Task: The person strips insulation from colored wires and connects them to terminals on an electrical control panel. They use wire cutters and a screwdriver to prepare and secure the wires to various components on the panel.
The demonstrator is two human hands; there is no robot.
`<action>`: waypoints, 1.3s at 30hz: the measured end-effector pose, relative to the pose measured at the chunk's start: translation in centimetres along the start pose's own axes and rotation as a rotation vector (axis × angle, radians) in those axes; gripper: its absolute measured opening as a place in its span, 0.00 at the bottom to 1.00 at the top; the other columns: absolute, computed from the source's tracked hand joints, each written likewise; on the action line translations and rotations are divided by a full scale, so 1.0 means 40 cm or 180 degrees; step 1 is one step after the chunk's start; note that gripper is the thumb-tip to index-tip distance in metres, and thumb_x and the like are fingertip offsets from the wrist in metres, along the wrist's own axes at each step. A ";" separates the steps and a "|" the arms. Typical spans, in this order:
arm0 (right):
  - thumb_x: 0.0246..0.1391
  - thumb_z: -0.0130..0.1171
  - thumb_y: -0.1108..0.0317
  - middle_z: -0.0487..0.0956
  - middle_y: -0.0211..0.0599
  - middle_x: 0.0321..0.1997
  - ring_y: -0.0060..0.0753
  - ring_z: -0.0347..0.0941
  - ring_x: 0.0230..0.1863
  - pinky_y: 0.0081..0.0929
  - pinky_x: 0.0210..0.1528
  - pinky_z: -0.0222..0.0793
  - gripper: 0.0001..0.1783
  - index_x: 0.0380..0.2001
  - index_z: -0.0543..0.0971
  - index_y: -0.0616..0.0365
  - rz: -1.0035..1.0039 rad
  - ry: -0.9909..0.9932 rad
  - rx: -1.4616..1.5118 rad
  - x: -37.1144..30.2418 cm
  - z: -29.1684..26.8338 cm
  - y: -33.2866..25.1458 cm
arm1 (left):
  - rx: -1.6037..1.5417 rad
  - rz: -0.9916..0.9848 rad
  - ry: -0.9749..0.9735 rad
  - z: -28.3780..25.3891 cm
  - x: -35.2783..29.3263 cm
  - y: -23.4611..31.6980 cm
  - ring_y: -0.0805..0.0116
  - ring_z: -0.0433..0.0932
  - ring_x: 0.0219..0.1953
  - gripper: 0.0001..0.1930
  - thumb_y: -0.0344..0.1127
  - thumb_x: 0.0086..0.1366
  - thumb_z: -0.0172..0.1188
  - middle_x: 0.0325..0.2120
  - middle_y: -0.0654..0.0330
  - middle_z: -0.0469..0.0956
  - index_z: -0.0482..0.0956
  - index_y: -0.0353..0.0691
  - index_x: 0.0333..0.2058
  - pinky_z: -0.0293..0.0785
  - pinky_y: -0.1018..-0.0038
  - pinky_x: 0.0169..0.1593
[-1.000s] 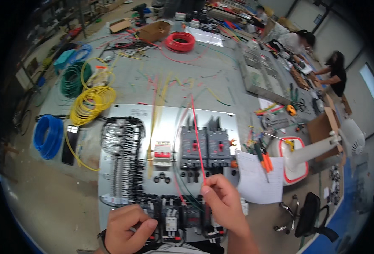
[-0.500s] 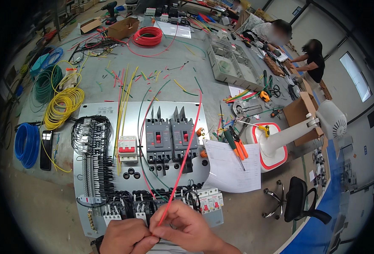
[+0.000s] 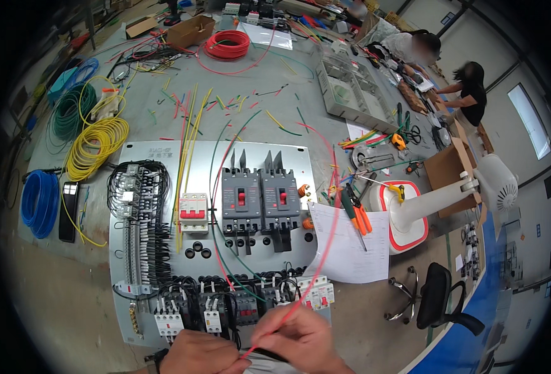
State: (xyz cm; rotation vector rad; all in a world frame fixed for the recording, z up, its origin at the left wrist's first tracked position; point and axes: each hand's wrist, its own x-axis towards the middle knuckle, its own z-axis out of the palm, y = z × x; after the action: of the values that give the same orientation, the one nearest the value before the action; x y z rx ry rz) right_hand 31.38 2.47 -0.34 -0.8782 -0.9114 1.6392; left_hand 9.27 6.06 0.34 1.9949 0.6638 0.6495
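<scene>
Low in the view, my right hand [image 3: 300,336] pinches a red wire [image 3: 332,234] near its lower end. My left hand [image 3: 199,353] is closed around the same end, where the wire goes into its fingertips. From there the wire arcs up over a printed sheet and bends left at its far tip. Just beyond my hands lies a metal mounting plate [image 3: 157,151]. It carries two dark grey circuit breakers [image 3: 242,198], a white breaker with red levers [image 3: 193,213], a terminal strip [image 3: 132,249] and a lower row of contactors [image 3: 246,310].
Wire coils in blue [image 3: 38,206], yellow [image 3: 98,146] and green [image 3: 76,112] lie left, beside a phone [image 3: 68,212]. A red coil [image 3: 227,45] lies farther back. To the right are the sheet [image 3: 369,249], pliers [image 3: 354,212] and a white fan [image 3: 406,215]. Other people work far right.
The red wire has swung right, from across the circuit breakers to over the sheet. My right hand has moved right and slightly down, while my left hand stays low beside it. The view has shifted slightly.
</scene>
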 end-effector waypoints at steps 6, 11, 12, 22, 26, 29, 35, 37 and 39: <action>0.59 0.65 0.79 0.84 0.43 0.35 0.29 0.81 0.34 0.23 0.39 0.79 0.10 0.41 0.75 0.64 -0.0197 0.0615 -0.0216 0.027 -0.087 -0.057 | -0.0215 -0.0163 -0.0406 0.005 -0.062 0.011 0.58 0.71 0.16 0.18 0.38 0.66 0.65 0.15 0.60 0.68 0.70 0.42 0.20 0.66 0.64 0.21; 0.60 0.64 0.76 0.83 0.43 0.33 0.29 0.80 0.31 0.25 0.35 0.78 0.09 0.40 0.74 0.62 -0.0366 0.0796 -0.0524 0.074 -0.202 -0.095 | -0.0863 -0.0355 -0.0183 0.016 -0.110 0.035 0.48 0.70 0.18 0.15 0.30 0.64 0.61 0.15 0.52 0.67 0.69 0.38 0.19 0.63 0.58 0.23; 0.60 0.64 0.76 0.82 0.42 0.32 0.29 0.79 0.30 0.26 0.34 0.78 0.09 0.40 0.74 0.62 -0.0386 0.0855 -0.0581 0.084 -0.228 -0.098 | -0.0852 -0.0462 -0.0227 0.017 -0.120 0.040 0.45 0.70 0.19 0.15 0.32 0.64 0.61 0.15 0.52 0.67 0.68 0.40 0.19 0.65 0.56 0.24; 0.63 0.63 0.72 0.80 0.38 0.31 0.26 0.77 0.29 0.26 0.34 0.75 0.09 0.42 0.74 0.60 -0.0507 0.0967 -0.0671 0.171 -0.392 -0.198 | -0.0871 -0.0574 -0.0473 -0.020 -0.188 0.062 0.47 0.71 0.18 0.16 0.35 0.63 0.61 0.14 0.52 0.67 0.68 0.40 0.19 0.65 0.57 0.23; 0.65 0.60 0.71 0.79 0.33 0.30 0.24 0.77 0.29 0.25 0.34 0.74 0.07 0.43 0.74 0.58 -0.0559 0.0952 -0.0710 0.199 -0.450 -0.241 | -0.1118 -0.0641 -0.0570 -0.028 -0.209 0.066 0.47 0.71 0.18 0.15 0.35 0.64 0.60 0.15 0.52 0.67 0.68 0.40 0.19 0.66 0.57 0.24; 0.66 0.59 0.71 0.79 0.32 0.29 0.23 0.77 0.29 0.24 0.34 0.74 0.06 0.43 0.74 0.58 -0.0595 0.0928 -0.0640 0.216 -0.492 -0.263 | -0.1200 -0.0682 -0.0668 -0.024 -0.223 0.065 0.47 0.71 0.19 0.15 0.35 0.64 0.60 0.15 0.52 0.68 0.69 0.39 0.20 0.66 0.57 0.24; 0.68 0.57 0.69 0.78 0.31 0.31 0.21 0.74 0.29 0.21 0.33 0.72 0.05 0.42 0.75 0.57 -0.0663 0.1131 -0.0775 0.252 -0.567 -0.292 | -0.1297 -0.0657 -0.0732 -0.029 -0.225 0.068 0.47 0.71 0.18 0.15 0.34 0.64 0.60 0.15 0.52 0.68 0.69 0.39 0.20 0.66 0.58 0.24; 0.69 0.57 0.69 0.78 0.31 0.32 0.21 0.73 0.30 0.20 0.34 0.72 0.05 0.42 0.75 0.57 -0.0731 0.1328 -0.0688 0.255 -0.610 -0.307 | -0.1406 -0.0629 -0.0734 -0.027 -0.236 0.070 0.47 0.71 0.18 0.15 0.34 0.64 0.60 0.15 0.51 0.67 0.69 0.38 0.20 0.65 0.58 0.24; 0.69 0.56 0.67 0.78 0.31 0.33 0.20 0.72 0.31 0.20 0.34 0.71 0.05 0.42 0.75 0.58 -0.0817 0.1687 -0.0407 0.247 -0.647 -0.328 | -0.1567 -0.0585 -0.0763 -0.023 -0.262 0.065 0.47 0.70 0.18 0.15 0.33 0.63 0.60 0.15 0.51 0.66 0.68 0.38 0.19 0.64 0.58 0.23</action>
State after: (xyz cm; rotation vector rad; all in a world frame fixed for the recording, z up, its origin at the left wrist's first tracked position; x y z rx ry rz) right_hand 57.58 18.30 -1.37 -1.1598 -0.7213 1.0604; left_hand 1.65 -1.60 1.15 1.5032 0.4781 0.4050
